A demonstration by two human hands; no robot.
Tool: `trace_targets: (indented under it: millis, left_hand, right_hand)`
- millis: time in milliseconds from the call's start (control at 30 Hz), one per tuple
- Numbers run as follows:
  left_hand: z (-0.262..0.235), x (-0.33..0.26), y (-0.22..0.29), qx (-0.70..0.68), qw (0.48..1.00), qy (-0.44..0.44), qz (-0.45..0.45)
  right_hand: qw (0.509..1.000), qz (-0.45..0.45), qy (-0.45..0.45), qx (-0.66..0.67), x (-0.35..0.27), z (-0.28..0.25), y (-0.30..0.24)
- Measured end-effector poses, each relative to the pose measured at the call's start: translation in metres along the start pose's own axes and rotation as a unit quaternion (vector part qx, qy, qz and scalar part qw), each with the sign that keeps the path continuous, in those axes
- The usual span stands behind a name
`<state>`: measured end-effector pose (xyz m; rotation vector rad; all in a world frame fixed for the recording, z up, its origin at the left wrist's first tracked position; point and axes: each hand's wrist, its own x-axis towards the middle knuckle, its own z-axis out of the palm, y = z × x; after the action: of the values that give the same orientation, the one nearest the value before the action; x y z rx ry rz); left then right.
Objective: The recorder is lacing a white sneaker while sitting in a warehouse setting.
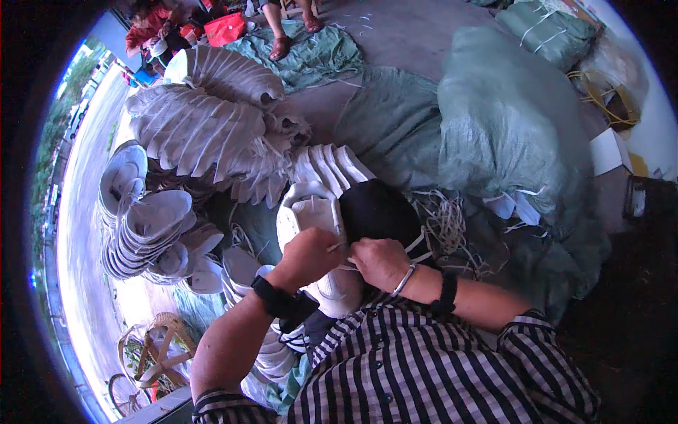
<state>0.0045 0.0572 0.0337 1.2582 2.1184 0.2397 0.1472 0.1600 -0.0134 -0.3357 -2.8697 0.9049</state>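
A white shoe point(308, 205) lies in front of me, its heel opening away and its toe toward my body. My left hand point(311, 256) is closed in a pinch over the middle of the shoe. A short white piece of shoelace point(334, 247) pokes out at its fingertips. Close beside it, my right hand point(381, 263) is also pinched at the shoe's right edge; what its fingers hold is mostly hidden. A dark rounded cloth-like thing point(381, 215) sits just beyond my right hand. Black bands circle both wrists.
White shoe uppers stand nested in long rows point(198, 134) and stacks point(148, 226) at left. A tangle of white laces point(445, 222) lies to the right. Large green woven sacks point(508, 120) fill the right side. A woven basket point(159, 350) is at lower left. Other people point(152, 35) sit at the far left.
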Motion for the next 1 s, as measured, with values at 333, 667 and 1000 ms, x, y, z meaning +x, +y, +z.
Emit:
trace_targets:
  millis: [333,667,1000]
  left_hand:
    - [0.04,-0.017,0.005,0.041,0.991,0.126,-0.03]
    - [0.037,-0.023,-0.002,0.078,0.989,0.126,0.018]
    - [0.074,-0.022,-0.02,-0.545,0.784,0.288,-0.072]
  right_hand:
    - [0.868,0.261,-0.258,0.335,0.019,-0.007,0.003]
    - [0.99,-0.049,-0.128,-0.035,0.017,0.008,0.01]
    - [0.941,-0.282,-0.12,-0.147,0.053,-0.013,0.026]
